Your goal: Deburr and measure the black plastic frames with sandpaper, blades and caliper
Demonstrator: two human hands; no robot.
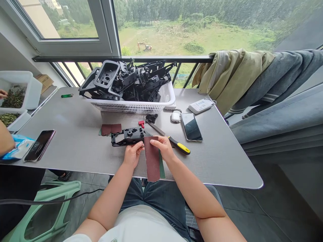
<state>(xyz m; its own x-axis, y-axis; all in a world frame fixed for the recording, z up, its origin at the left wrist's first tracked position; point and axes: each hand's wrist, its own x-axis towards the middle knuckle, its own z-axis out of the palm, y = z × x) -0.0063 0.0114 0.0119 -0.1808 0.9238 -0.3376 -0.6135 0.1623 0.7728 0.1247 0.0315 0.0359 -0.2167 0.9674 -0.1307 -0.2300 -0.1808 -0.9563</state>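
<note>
My left hand (133, 154) is closed on the near edge of a black plastic part (130, 135), an open frame with a boxy middle. My right hand (164, 148) pinches the top of a reddish-brown strip of sandpaper (152, 161), which hangs down past the table's front edge against the right end of the part. A green-backed strip (162, 166) shows behind it. Smaller brown sandpaper pieces (111, 129) lie to the left of the part. Beyond my right hand is a cutter with a yellow and black handle (180, 146), its blade partly hidden by my fingers.
A white basket (131, 106) heaped with black plastic parts (133, 80) stands at the back. Phones (191, 126), an earbud case (176, 117), a white device (201, 106), a red clip-like piece (141, 124) and a green lighter (67, 95) lie around. Another person's arm (5, 139) is at left.
</note>
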